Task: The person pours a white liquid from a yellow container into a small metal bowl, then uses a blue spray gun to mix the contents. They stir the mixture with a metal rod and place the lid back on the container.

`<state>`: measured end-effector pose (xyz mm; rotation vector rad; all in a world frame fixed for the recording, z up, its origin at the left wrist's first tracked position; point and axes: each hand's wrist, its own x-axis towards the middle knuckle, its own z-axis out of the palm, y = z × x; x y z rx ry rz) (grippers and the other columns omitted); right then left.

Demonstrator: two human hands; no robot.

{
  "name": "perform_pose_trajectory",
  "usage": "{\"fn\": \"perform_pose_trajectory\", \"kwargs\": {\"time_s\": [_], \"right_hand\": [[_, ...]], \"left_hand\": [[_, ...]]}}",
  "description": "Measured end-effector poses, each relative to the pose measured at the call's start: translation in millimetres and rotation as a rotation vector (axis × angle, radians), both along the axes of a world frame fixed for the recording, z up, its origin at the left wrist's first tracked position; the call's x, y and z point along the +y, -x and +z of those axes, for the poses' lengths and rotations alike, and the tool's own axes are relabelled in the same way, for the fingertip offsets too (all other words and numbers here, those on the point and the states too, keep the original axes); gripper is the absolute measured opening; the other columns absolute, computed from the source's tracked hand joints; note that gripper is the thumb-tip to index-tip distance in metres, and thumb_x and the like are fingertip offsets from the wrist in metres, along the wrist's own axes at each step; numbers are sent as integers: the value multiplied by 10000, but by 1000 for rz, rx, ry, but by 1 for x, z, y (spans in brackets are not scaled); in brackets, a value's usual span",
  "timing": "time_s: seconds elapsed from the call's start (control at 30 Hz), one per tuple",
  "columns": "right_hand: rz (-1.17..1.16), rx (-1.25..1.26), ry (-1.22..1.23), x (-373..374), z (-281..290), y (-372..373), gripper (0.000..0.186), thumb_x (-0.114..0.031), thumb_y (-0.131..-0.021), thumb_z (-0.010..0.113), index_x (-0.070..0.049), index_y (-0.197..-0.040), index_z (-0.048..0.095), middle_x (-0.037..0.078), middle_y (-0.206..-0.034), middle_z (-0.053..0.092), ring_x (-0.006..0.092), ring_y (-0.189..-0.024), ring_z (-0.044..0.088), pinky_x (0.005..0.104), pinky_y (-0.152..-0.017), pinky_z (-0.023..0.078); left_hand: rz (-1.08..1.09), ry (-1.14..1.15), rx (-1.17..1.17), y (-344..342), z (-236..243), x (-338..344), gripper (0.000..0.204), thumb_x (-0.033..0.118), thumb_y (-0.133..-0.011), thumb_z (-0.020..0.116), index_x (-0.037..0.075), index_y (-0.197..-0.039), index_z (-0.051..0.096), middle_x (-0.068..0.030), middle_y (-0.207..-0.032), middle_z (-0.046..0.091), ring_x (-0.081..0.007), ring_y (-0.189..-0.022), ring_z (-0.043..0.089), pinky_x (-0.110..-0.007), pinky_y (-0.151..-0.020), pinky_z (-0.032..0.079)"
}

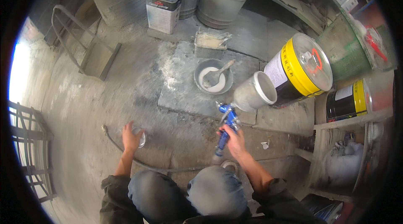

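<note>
My right hand (233, 142) grips the handle of a blue spray gun (228, 117) with a large pale cup (252, 93) on top, tipped to the right. My left hand (131, 138) is low at the left, its fingers curved round a small round clear lid (140, 139) near floor level. A grey hose (151, 167) runs along the floor by my knees, with a metal fitting at its left end. Ahead sits a grey bowl (195, 79) of white liquid with a coated scraper (220, 70) in it.
A crusted container (210, 48), rectangular can (163, 17) and pale drums (220, 5) stand at the back. A yellow-banded drum (281, 93) is at right, beside shelving (352, 116). A metal trolley (94, 66) and a slatted rack (35, 152) are at left.
</note>
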<state>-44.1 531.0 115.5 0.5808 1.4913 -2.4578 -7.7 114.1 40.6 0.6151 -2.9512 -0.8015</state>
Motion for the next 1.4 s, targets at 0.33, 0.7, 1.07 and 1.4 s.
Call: {"fn": "perform_pose_trajectory", "kwargs": {"time_s": [0.33,0.7,1.07,1.4], "right_hand": [[392,324,-74,-92,30,43,460,-228,-929,664,-36,-1321,519,72,-1171,609,179,-1120,561,329,-946,453],[1,318,-1299,70,-11,267,671,-393,-841,725,-34,-1365,509,245,-1265,585,333,-976,671,431,-913,502],[318,571,-1104,18,-10,259,265,-315,-781,754,-63,-842,701,197,-736,678,379,-707,672,411,-687,529],[-111,154,-339,44,16,216,203,-141,-826,674,-7,-694,598,79,-564,630,115,-443,578,278,-389,427]], "left_hand": [[-557,-285,26,98,122,156,240,59,-829,619,36,-1054,540,-214,-1002,609,-434,-905,597,-468,-766,481],[-280,9,-45,102,82,80,202,95,-804,591,66,-994,530,-202,-923,624,-447,-896,595,-514,-733,460],[-217,109,-144,107,79,92,255,186,-820,628,58,-1029,557,-192,-988,638,-426,-963,605,-517,-791,469],[-254,174,-96,113,86,108,284,217,-861,613,51,-1081,542,-188,-1060,622,-428,-984,601,-519,-794,475]]}}
